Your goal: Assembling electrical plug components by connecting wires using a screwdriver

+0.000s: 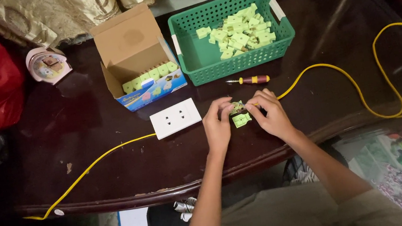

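Head view is looking down on a dark tabletop [112, 164] that is carrying everything here. Largest on it, a green basket [192, 55] is sitting at the far edge, holding a heap of pale green blocks [242, 34] toward its right side. Just left of it, an open carton [136, 58] is standing with its flap up and a row of the same green pieces lined along its front. A yellow cable [371, 102] is running across the tabletop, looping wide on the right and trailing off the near left edge. A white socket plate [175, 117] is lying flat between the carton and the hands, with the left stretch of cable meeting its left side. A small pink toy [47, 64] is resting near the far left corner. A screwdriver [249, 80] with a red and yellow handle is lying just in front of the basket, apart from the hands.

Both hands are meeting near the front middle of the tabletop. The left hand [217, 126] and the right hand [271, 115] are each closing their grip on a small green plug piece [240, 118], fingertips pinching it from either side while it is sitting low over the tabletop, just right of the plate. The cable is reaching this piece from the right.
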